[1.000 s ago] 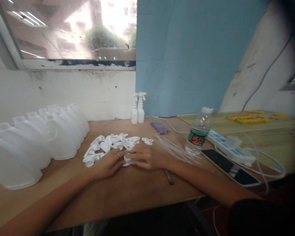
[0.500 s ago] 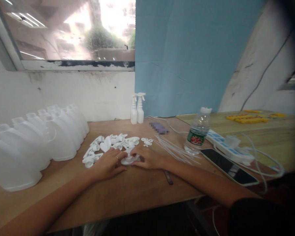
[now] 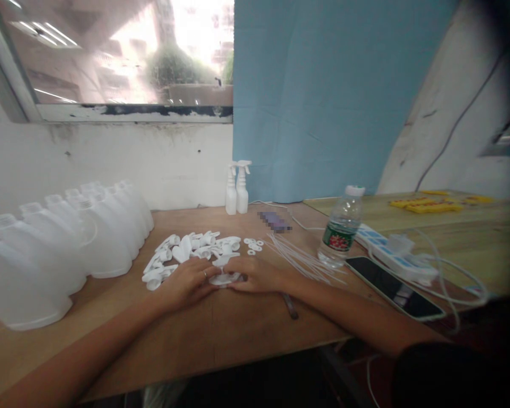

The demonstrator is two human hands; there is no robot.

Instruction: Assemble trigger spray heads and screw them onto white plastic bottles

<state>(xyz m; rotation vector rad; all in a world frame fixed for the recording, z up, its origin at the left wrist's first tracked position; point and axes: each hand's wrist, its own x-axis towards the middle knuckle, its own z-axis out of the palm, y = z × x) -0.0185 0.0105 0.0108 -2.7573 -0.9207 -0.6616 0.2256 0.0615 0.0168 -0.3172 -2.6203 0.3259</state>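
Note:
Near the middle of the table, my left hand [image 3: 191, 280] and my right hand [image 3: 255, 273] meet around a white plastic spray trigger head [image 3: 224, 279]. Fingers of both hands are curled and pinch it from either side, hiding much of its shape. A ring sits on a finger of my left hand. Just beyond the hands lies a loose pile of white spray trigger heads [image 3: 187, 246]. Several small white ring washers [image 3: 255, 243] are to the right of that pile. A bundle of thin clear tubes [image 3: 301, 258] lies beyond my right forearm.
White jugs without caps [image 3: 106, 243] stand in rows at the left. Two white spray bottles [image 3: 242, 195] stand by the wall. At the right are a water bottle [image 3: 340, 235], a phone [image 3: 395, 288] and a power strip [image 3: 391, 255] with cables. A dark strip-like tool [image 3: 290, 307] lies near my right forearm.
My left hand has moved slightly inward, its fingers and thumb now closer around the spray trigger head. My right hand stays nearly in place.

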